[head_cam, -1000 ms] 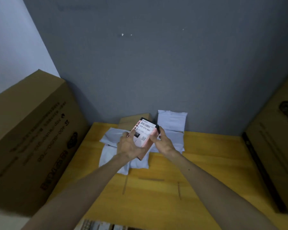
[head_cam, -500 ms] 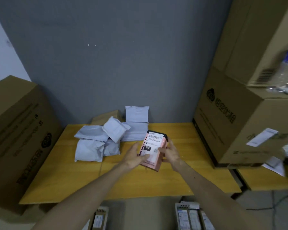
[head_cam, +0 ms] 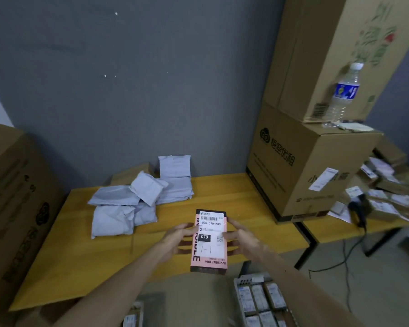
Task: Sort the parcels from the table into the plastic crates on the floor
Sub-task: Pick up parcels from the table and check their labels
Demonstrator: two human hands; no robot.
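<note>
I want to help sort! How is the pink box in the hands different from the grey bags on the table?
The pink box is stiff and straight-edged; the grey bags are soft and crumpled. The left hand and right hand hold the box up; the bags lie piled on the table. Both are parcels.

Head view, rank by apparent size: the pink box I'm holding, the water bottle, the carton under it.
Largest: the carton.
Then the pink box and the water bottle, which look about alike. The box is nearer the camera, so I won't rank those two.
</note>
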